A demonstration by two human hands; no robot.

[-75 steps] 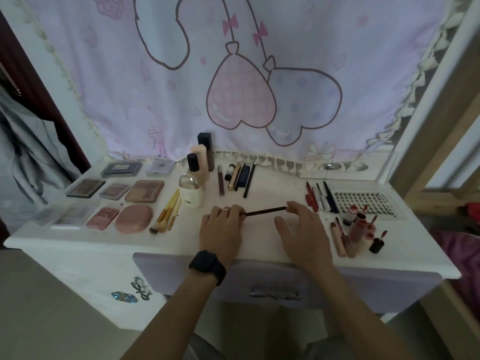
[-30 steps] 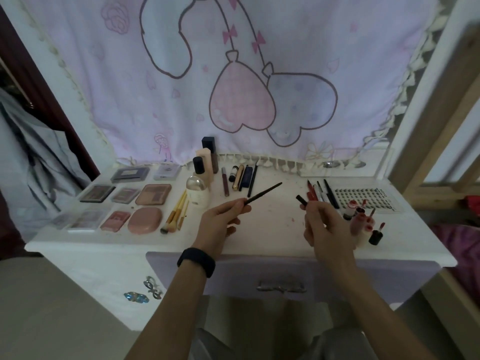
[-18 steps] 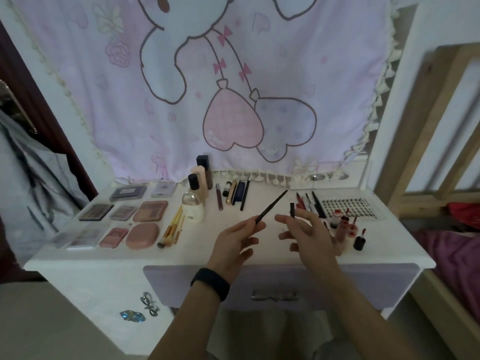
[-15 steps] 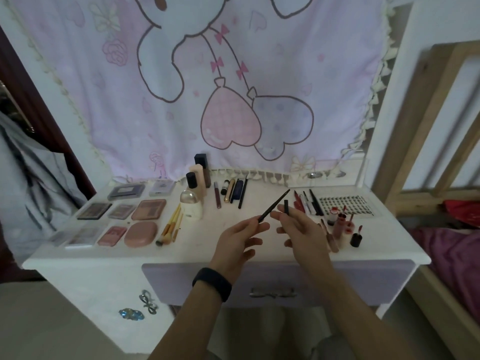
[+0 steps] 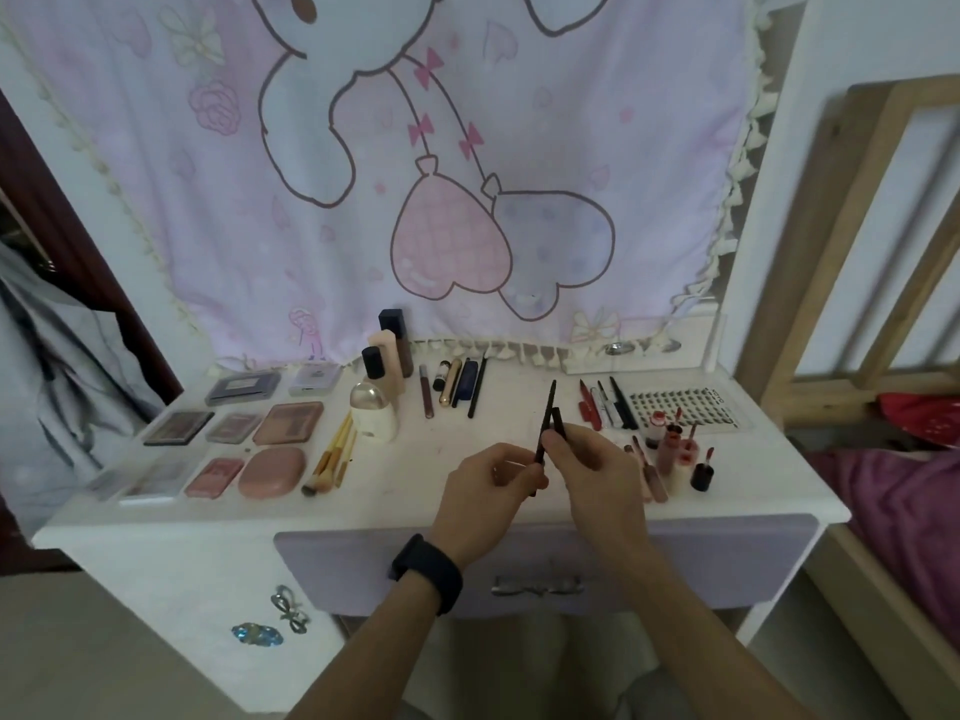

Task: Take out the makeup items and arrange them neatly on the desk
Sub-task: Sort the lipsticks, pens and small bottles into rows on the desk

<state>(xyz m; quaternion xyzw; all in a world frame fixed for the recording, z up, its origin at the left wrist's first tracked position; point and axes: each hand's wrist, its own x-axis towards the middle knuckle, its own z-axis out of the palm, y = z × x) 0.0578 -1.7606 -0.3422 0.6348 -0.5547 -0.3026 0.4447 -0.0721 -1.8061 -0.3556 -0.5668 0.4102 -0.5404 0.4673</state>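
Note:
My left hand (image 5: 488, 483) pinches a thin dark makeup pencil (image 5: 546, 418) that points up and slightly right above the white desk (image 5: 415, 491). My right hand (image 5: 597, 459) holds its short dark cap (image 5: 560, 423) right beside the pencil's shaft; the two hands touch. Palettes (image 5: 288, 421) and a pink compact (image 5: 272, 471) lie in rows at the left. Brushes (image 5: 332, 457), bottles (image 5: 387, 361) and slim tubes (image 5: 457, 383) sit in the middle. Pens (image 5: 605, 403) and lip tubes (image 5: 675, 449) are at the right.
A clear sheet of dark lash pieces (image 5: 685, 405) lies at the back right. A cartoon cloth (image 5: 415, 163) hangs behind the desk. The drawer front (image 5: 540, 579) under my wrists is closed. A wooden bed frame (image 5: 852, 241) stands at the right.
My hands lifted the pencil off the desk; the right hand pulled off the cap, then brought it back beside the pencil. The pencil has swung from lying flat to nearly upright.

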